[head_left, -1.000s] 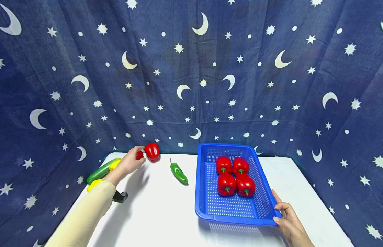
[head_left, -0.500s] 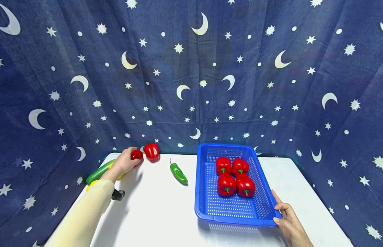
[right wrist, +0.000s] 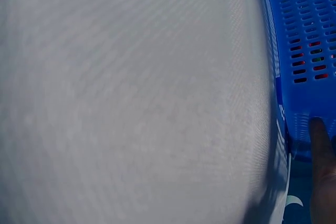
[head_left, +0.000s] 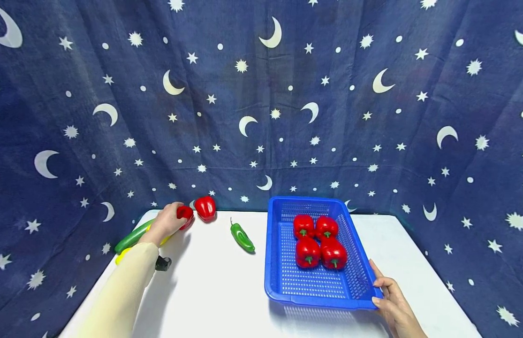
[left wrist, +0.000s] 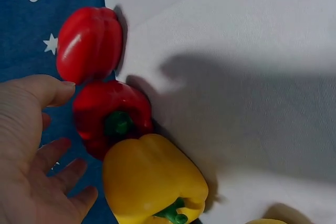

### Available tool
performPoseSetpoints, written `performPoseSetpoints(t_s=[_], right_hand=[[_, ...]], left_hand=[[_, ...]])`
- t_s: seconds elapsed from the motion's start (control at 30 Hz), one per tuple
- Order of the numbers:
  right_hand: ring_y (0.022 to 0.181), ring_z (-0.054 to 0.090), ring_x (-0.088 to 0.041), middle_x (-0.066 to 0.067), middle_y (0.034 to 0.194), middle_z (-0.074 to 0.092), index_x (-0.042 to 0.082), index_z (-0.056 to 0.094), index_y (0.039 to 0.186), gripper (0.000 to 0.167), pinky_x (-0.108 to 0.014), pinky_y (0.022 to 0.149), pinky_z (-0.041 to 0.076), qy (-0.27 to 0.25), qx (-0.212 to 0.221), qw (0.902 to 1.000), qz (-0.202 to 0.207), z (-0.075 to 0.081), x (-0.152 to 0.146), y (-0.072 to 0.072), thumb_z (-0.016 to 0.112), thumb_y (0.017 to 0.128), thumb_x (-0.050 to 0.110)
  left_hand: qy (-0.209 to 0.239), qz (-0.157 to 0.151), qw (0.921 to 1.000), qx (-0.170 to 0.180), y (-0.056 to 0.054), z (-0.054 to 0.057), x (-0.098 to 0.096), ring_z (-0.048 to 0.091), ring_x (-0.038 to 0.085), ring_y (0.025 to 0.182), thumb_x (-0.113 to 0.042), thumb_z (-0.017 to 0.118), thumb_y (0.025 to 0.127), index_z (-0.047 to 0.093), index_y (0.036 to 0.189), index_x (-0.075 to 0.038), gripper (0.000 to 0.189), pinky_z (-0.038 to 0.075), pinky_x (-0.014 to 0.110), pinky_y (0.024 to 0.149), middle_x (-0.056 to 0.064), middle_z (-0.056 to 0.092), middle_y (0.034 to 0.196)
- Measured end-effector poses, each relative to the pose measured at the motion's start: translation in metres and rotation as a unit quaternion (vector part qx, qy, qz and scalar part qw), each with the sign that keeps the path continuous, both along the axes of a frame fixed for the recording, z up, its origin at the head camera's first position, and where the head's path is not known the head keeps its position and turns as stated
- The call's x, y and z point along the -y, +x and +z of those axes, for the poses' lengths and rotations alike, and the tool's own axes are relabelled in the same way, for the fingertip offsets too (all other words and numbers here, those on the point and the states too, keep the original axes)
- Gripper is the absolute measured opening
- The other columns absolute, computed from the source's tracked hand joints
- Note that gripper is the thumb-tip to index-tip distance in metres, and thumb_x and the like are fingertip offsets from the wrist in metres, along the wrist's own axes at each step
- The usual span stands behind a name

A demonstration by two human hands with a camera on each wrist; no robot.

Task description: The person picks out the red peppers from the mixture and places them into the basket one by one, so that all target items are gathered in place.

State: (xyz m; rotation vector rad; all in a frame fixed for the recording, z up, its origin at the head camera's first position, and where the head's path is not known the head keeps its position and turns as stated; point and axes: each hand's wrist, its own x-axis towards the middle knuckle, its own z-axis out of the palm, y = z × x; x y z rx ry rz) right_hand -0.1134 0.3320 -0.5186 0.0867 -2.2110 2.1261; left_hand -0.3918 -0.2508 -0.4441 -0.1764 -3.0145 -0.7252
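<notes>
My left hand [head_left: 167,220] is beside a red bell pepper [head_left: 186,219] at the back left of the table. In the left wrist view its fingers are spread and loosely bent, apart from that red pepper with its green stem [left wrist: 118,123]. Another red bell pepper [head_left: 205,209] lies just beyond, and a yellow bell pepper [left wrist: 152,177] adjoins the near one. With thumb and fingers, my right hand [head_left: 394,303] grips the near right corner of a blue basket [head_left: 316,301]. Several red bell peppers [head_left: 320,241] sit inside the basket.
A green chili pepper [head_left: 242,237] lies mid-table. Left of my forearm are a long green vegetable [head_left: 133,236] and a yellow one [head_left: 122,256], both partly hidden. A dark vegetable end [head_left: 162,264] shows beside my sleeve. A starry blue curtain [head_left: 227,178] hangs behind the white table [head_left: 210,286].
My left hand has drawn back leftward from between the two red peppers to the nearer one. The right hand keeps its grip on the basket; the view has shifted slightly.
</notes>
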Motion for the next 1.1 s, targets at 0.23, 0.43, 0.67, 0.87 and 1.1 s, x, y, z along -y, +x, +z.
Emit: performPoseSetpoints(t_s=[0.23, 0.43, 0.67, 0.87, 1.1], right_hand=[[0.156, -0.011, -0.032, -0.006, 0.172, 0.002, -0.002, 0.029, 0.125, 0.029, -0.080, 0.102, 0.008, -0.006, -0.002, 1.0000, 0.001, 0.000, 0.001, 0.002, 0.047, 0.103, 0.004], [0.155, -0.009, -0.037, -0.007, 0.172, 0.003, -0.002, 0.029, 0.124, 0.029, -0.077, 0.106, 0.019, 0.010, -0.001, 0.9999, -0.004, 0.000, 0.002, 0.001, 0.047, 0.103, 0.005], [0.156, -0.004, -0.024, -0.003, 0.172, 0.001, 0.002, 0.031, 0.125, 0.026, -0.022, 0.093, 0.046, -0.015, -0.013, 0.9994, 0.027, 0.000, -0.001, 0.003, 0.044, 0.103, 0.003], [0.147, 0.013, 0.004, 0.002, 0.172, 0.002, 0.009, 0.034, 0.125, 0.023, -0.022, 0.093, 0.046, -0.032, -0.026, 0.9982, 0.044, 0.001, -0.001, 0.003, 0.041, 0.104, 0.002], [0.156, -0.002, -0.020, 0.001, 0.172, 0.001, 0.008, 0.033, 0.125, 0.023, -0.027, 0.093, 0.047, -0.020, -0.017, 0.9991, 0.035, 0.002, -0.001, 0.003, 0.043, 0.104, 0.003]], left_hand=[[-0.029, 0.024, 0.9989, 0.028, -0.006, -0.006, 0.003, 0.050, 0.051, 0.120, -0.015, 0.064, 0.091, 0.044, 0.144, 0.010, 0.062, 0.043, 0.063, 0.102, 0.036, 0.049, 0.133], [-0.044, 0.039, 0.9977, 0.035, -0.010, -0.011, 0.005, 0.052, 0.051, 0.120, -0.018, 0.065, 0.092, 0.044, 0.143, 0.010, 0.062, 0.043, 0.063, 0.102, 0.035, 0.050, 0.130], [-0.074, 0.042, 0.9959, 0.029, -0.012, -0.012, 0.004, 0.054, 0.050, 0.117, -0.022, 0.068, 0.092, 0.046, 0.141, 0.009, 0.062, 0.042, 0.062, 0.102, 0.034, 0.053, 0.127], [-0.078, 0.040, 0.9951, 0.045, -0.012, -0.011, 0.004, 0.056, 0.050, 0.115, -0.024, 0.067, 0.094, 0.046, 0.141, 0.009, 0.061, 0.045, 0.063, 0.098, 0.033, 0.054, 0.124], [-0.091, 0.023, 0.9949, 0.036, -0.010, -0.010, 0.001, 0.058, 0.050, 0.113, -0.025, 0.067, 0.094, 0.050, 0.141, 0.005, 0.058, 0.047, 0.063, 0.095, 0.032, 0.055, 0.121]])
